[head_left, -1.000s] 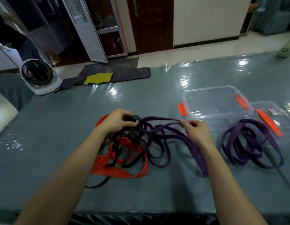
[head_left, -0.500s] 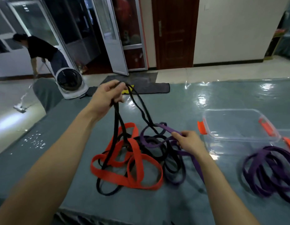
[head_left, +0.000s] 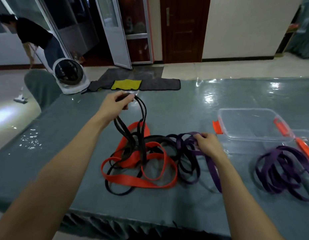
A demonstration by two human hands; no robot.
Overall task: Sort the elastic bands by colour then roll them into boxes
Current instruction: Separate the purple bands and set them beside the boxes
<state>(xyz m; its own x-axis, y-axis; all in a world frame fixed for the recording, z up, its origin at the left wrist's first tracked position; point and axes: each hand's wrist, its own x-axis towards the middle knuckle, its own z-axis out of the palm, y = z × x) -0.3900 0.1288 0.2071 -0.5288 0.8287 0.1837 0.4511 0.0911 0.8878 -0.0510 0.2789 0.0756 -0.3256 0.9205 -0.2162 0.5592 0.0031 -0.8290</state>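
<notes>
Untangling the pile, black vs purple

Left hand point(head_left: 115, 103) has its fingers curled round the black bands point(head_left: 141, 122), lifted up over the bench point(head_left: 185, 104). Right hand point(head_left: 208, 144) pinches a purple band point(head_left: 211, 166) low beside the tangle, nearer the box point(head_left: 249, 125).

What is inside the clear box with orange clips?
Nothing visible: the clear box looks empty, its floor showing through. The purple bands lie outside it. Nothing hides its inside.
</notes>
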